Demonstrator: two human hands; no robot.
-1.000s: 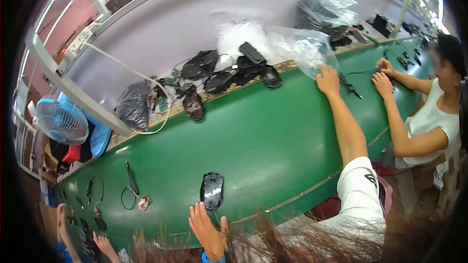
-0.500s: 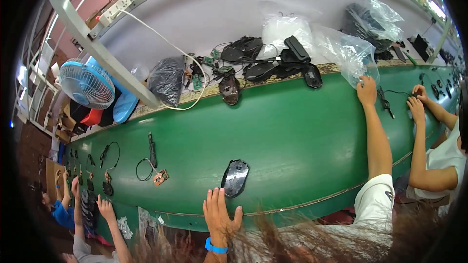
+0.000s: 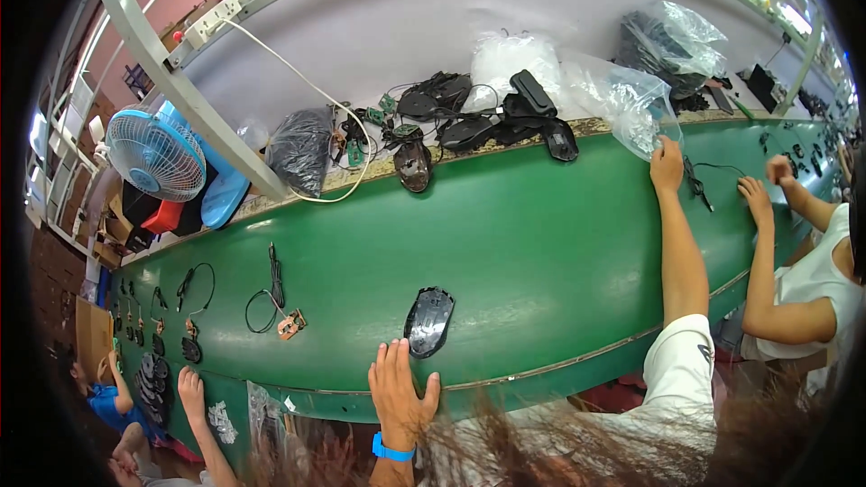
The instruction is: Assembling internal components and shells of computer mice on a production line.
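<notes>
A black mouse shell [image 3: 429,323] lies on the green work surface, its hollow, glossy inside facing up. Just below it rests my left hand [image 3: 397,394], a blue band on the wrist, fingers stretched out; the fingertips are at the shell's lower left edge and hold nothing. My right arm reaches far across to a clear plastic bag [image 3: 639,108] with small clear pieces in it. There my right hand [image 3: 667,165] has its fingers bent and closed at the bag's edge; the fingertips are partly hidden.
A cable with an orange circuit board [image 3: 290,324] lies to the left. Black mouse parts [image 3: 499,130], a black bag [image 3: 302,149] and a white bag [image 3: 516,68] line the back ledge. A fan [image 3: 156,155] stands far left. Co-workers' hands [image 3: 756,201] are at both sides.
The whole view has shifted slightly. My hands keep about the same places at the shell and the bag. A co-worker's hand on the right has lifted apart from the other.
</notes>
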